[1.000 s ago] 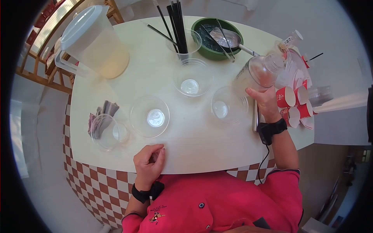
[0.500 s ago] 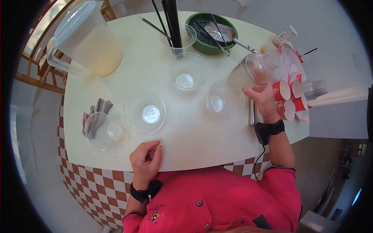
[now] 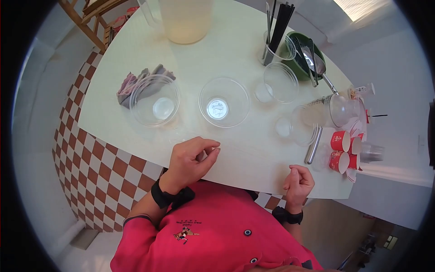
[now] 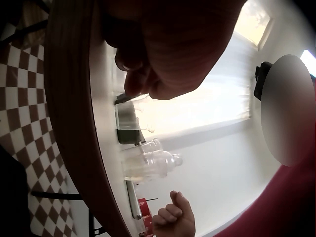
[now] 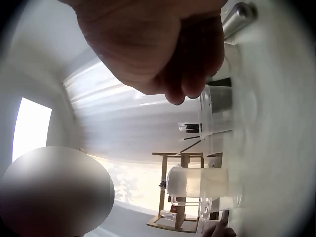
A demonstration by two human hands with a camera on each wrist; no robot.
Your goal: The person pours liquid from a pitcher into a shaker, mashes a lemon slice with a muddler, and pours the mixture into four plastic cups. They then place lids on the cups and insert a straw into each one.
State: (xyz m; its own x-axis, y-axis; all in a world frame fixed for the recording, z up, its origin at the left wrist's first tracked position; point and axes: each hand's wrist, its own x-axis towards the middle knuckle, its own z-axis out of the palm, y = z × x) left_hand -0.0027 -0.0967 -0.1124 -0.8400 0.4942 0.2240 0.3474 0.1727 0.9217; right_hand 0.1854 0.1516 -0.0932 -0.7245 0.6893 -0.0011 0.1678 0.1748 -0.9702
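Observation:
In the head view the left hand [image 3: 192, 161] rests at the table's near edge, fingers loosely curled around nothing. The right hand [image 3: 299, 183] hangs empty over the edge further right, its fingers bent too. Beyond the hands stand several clear plastic cups: one at the left [image 3: 155, 100], one in the middle [image 3: 224, 102], one towards the straws [image 3: 281, 83] and one [image 3: 301, 125] beside a clear bottle [image 3: 340, 111]. A metal rod [image 3: 313, 145] lies between the bottle and the right hand. In the left wrist view the right hand [image 4: 175, 219] shows with bent fingers.
A pitcher of pale liquid [image 3: 186, 20] stands at the far side. A grey cloth [image 3: 149, 86] lies behind the left cup. Black straws [image 3: 278, 34] stand in a cup beside a green bowl [image 3: 297, 68] with tongs and a scoop. Red paper cups [image 3: 340, 141] lie at the right.
The right hand has let go of the bottle and come back to the near edge. The head view has turned, so the table appears rotated. The left hand remains near the edge.

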